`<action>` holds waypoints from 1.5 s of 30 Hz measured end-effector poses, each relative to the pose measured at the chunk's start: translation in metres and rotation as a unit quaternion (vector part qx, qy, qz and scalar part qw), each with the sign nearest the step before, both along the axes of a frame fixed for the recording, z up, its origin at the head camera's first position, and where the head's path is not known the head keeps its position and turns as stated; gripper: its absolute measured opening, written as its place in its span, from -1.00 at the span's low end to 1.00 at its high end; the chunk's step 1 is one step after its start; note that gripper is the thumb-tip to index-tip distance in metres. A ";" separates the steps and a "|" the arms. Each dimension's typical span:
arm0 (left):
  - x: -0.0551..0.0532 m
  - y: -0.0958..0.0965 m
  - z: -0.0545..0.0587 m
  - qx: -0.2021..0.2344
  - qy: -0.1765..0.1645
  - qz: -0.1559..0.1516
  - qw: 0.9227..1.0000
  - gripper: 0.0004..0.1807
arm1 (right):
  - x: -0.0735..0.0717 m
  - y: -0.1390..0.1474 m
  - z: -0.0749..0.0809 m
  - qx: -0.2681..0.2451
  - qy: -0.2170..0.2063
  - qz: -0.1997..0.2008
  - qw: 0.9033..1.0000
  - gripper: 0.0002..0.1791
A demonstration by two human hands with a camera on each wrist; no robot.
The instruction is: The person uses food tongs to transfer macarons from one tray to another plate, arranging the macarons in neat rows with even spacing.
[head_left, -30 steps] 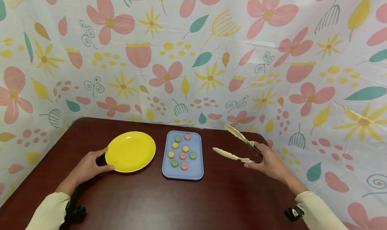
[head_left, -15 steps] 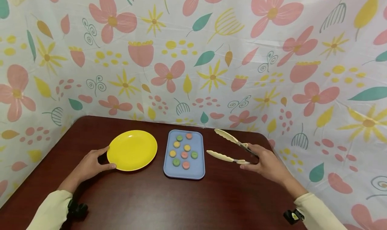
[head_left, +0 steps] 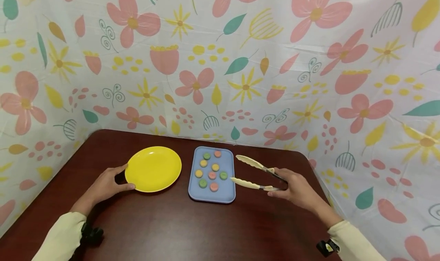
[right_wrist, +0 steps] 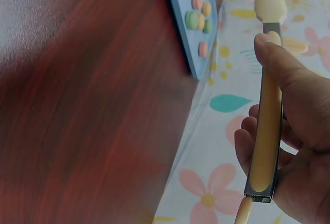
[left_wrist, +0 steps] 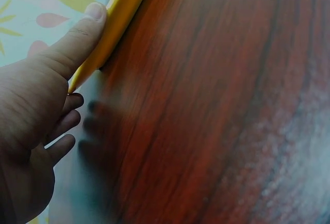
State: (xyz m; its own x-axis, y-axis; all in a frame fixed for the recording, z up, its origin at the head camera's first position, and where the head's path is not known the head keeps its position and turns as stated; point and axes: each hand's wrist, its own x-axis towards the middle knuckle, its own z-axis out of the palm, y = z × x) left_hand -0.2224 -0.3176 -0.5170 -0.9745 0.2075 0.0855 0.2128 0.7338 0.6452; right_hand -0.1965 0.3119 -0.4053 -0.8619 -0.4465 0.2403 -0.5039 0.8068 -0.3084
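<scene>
My left hand (head_left: 107,185) pinches the near-left rim of a round yellow plate (head_left: 152,169), and the left wrist view shows the thumb on the rim (left_wrist: 119,20) with fingers curled beneath it. My right hand (head_left: 298,189) grips cream-tipped metal tongs (head_left: 249,161), whose jaws are spread apart. Their tips point left, at the right edge of a blue rectangular tray (head_left: 211,197). Several small macarons (head_left: 214,187) in pink, green and yellow lie on that tray. From the right wrist, the tongs' handle (right_wrist: 266,131) lies along the palm, thumb on top.
Plate and tray stand side by side on a dark reddish-brown wooden table (head_left: 178,230). A white cloth with a flower print (head_left: 206,43) hangs behind the table's far edge and along both sides.
My right hand has brought the tongs leftward, from right of the tray to its right edge. The left hand keeps its hold on the plate. The head view has shifted slightly.
</scene>
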 end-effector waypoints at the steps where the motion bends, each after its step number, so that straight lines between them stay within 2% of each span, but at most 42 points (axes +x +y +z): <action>1: 0.000 0.000 0.000 0.001 0.002 -0.003 1.000 0.19 | 0.000 -0.001 -0.002 0.001 -0.003 0.001 1.000 -0.16; 13: -0.001 0.002 0.000 0.001 0.002 0.001 1.000 0.19 | -0.006 -0.013 -0.021 0.024 -0.019 0.014 0.999 -0.17; 22: -0.001 0.003 0.001 0.011 0.005 -0.006 1.000 0.18 | -0.010 -0.028 -0.030 0.024 -0.022 0.033 0.999 -0.26; 30: 0.000 0.002 0.001 0.008 -0.002 -0.001 1.000 0.20 | -0.016 -0.038 -0.042 0.052 -0.011 0.037 0.998 -0.27; 36: -0.001 0.003 0.001 0.003 -0.010 0.006 1.000 0.22 | -0.017 -0.043 -0.048 0.053 0.003 0.049 0.997 -0.31; 45: 0.001 0.001 0.000 0.002 -0.020 0.017 1.000 0.24 | -0.024 -0.046 -0.054 0.055 -0.011 0.058 0.997 -0.39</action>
